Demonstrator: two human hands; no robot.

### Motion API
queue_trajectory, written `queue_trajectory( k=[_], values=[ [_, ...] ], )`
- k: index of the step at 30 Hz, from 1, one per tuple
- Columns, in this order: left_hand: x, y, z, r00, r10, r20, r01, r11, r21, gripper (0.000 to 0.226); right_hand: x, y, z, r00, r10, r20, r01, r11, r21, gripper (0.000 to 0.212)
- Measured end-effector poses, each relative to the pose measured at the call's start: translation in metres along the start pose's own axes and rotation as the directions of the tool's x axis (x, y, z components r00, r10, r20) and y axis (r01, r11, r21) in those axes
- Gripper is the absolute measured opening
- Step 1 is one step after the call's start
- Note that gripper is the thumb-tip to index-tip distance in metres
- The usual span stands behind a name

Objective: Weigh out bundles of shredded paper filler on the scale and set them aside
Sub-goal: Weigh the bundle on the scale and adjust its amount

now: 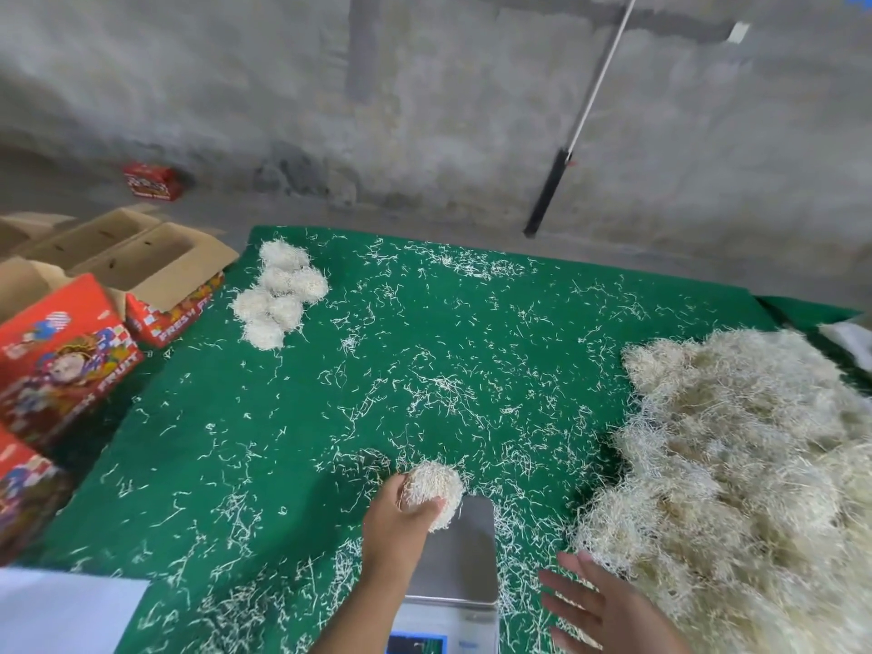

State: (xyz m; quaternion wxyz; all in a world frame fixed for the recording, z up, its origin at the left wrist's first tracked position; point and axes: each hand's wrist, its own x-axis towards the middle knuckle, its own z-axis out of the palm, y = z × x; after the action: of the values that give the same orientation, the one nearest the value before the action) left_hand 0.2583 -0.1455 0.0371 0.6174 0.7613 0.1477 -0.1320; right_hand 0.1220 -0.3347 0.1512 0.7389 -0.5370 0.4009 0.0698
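Scale [465, 549] front centre, loose pile [736, 474] right, bundles [276, 292] far left

Packing workshop, bare concrete wall [472, 110], green felt-covered table [292, 417], printed fruit cartons [66, 351], bulk shredded paper heap [745, 464], digital scale [465, 559]

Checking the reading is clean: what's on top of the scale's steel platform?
The scale platform shows bare steel. The left hand holds a paper bundle over its far-left corner; whether the bundle touches the platform is hidden.
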Motion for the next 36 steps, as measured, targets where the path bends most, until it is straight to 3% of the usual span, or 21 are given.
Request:
queue_trajectory(
  k=[2, 5, 7, 16, 23, 27, 32, 36],
  values=[
    [0.003, -0.005, -0.001, 1.0, -0.01, -0.003, 0.01, 1.0, 0.004, 0.076, 0.009, -0.007, -0.002, 0.996, 0.066, -0.056, -0.066, 0.998, 0.009, 0.044],
    [0.004, -0.015, 0.001, 0.999, -0.044, 0.024, 0.043, 0.999, 0.01, 0.077, 0.019, -0.004, -0.012, 0.978, 0.205, 0.044, -0.204, 0.979, -0.024, 0.046],
    [0.004, -0.022, 0.003, 0.997, -0.054, 0.056, 0.053, 0.998, 0.025, 0.074, 0.025, 0.002, -0.017, 0.972, 0.223, 0.074, -0.22, 0.974, -0.044, 0.046],
    [-0.008, -0.039, 0.012, 0.995, -0.087, 0.052, 0.083, 0.994, 0.069, 0.044, 0.02, 0.02, -0.021, 0.982, 0.167, 0.088, -0.151, 0.976, -0.159, 0.055],
    [-0.017, -0.037, 0.008, 1.0, -0.01, 0.001, 0.009, 0.991, 0.132, 0.045, 0.016, 0.026, -0.031, 0.986, 0.141, 0.083, -0.126, 0.977, -0.174, 0.039],
    [-0.018, -0.041, -0.018, 0.997, -0.003, -0.075, 0.015, 0.987, 0.158, 0.059, 0.011, 0.027, -0.034, 0.988, 0.127, 0.089, -0.109, 0.976, -0.187, 0.036],
    [-0.026, -0.061, -0.063, 0.98, -0.011, -0.2, 0.042, 0.988, 0.15, 0.039, 0.01, 0.032, -0.034, 0.989, 0.127, 0.076, -0.112, 0.978, -0.176, 0.032],
    [-0.037, -0.073, -0.078, 0.981, -0.017, -0.193, 0.045, 0.989, 0.138, 0.026, 0.012, 0.042, -0.03, 0.989, 0.12, 0.085, -0.105, 0.981, -0.162, 0.03]
  ],
)
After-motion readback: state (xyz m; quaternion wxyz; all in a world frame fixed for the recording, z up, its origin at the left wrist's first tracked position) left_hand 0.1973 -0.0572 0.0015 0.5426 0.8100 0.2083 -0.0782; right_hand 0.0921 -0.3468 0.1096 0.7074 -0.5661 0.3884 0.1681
